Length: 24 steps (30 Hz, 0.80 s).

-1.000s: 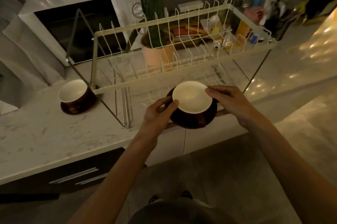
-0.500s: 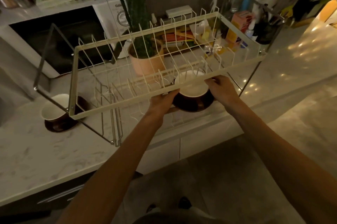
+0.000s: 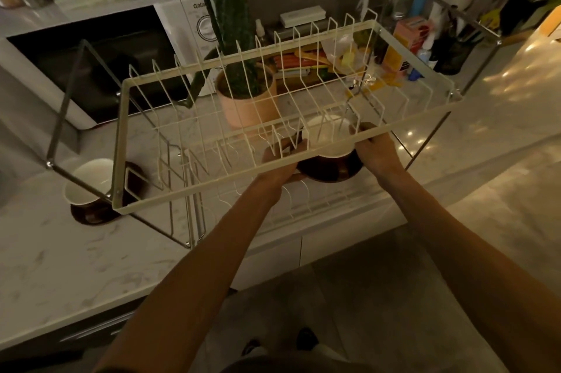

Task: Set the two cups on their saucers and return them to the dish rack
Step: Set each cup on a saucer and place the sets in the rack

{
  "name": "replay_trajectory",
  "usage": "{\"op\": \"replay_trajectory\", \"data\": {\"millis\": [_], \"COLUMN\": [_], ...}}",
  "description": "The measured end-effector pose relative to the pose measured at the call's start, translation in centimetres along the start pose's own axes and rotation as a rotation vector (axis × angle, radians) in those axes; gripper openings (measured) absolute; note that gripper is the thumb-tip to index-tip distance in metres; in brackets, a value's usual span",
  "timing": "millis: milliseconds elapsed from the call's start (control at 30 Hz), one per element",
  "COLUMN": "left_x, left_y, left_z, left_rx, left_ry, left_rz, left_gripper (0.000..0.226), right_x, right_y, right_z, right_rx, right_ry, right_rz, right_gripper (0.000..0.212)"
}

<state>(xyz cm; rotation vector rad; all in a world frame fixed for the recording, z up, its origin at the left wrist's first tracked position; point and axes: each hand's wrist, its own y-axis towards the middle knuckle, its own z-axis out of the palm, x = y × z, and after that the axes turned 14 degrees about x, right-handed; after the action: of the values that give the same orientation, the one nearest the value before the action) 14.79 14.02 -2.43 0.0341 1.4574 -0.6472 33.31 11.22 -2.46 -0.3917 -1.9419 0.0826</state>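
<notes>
A brown cup with a white inside (image 3: 329, 137) sits on a dark brown saucer (image 3: 332, 170), under the upper tier of the cream wire dish rack (image 3: 209, 187). My left hand (image 3: 280, 161) grips the saucer's left edge and my right hand (image 3: 375, 151) grips its right edge, both partly behind the rack's front rail. It is unclear whether the saucer rests on the lower tier. A second white-lined cup (image 3: 88, 181) stands on its own brown saucer (image 3: 94, 214) on the marble counter, left of the rack.
A pink pot with a tall green plant (image 3: 246, 102) stands behind the rack. A white microwave (image 3: 100, 63) sits at the back left. Boxes, bottles and packets (image 3: 403, 45) crowd the back right. The counter's front edge (image 3: 91, 309) runs below the rack; floor lies beneath me.
The cup and saucer have moved forward from in front of the rack to under its upper tier, both hands still on them. The view has shifted closer and to the right.
</notes>
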Motion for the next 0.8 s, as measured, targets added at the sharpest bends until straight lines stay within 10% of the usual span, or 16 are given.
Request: {"op": "replay_trajectory", "data": {"millis": [800], "left_x": [-0.7], "left_y": [-1.4], "left_z": [-0.3], "left_rx": [0.066], "left_ry": [0.163], "left_rz": [0.041], "left_gripper": [0.022], "right_x": [1.7], "right_y": [-1.6], "right_z": [1.0], "right_rx": [-0.109], "right_ry": [-0.41], "right_rz": [-0.179], "right_gripper": [0.04]}}
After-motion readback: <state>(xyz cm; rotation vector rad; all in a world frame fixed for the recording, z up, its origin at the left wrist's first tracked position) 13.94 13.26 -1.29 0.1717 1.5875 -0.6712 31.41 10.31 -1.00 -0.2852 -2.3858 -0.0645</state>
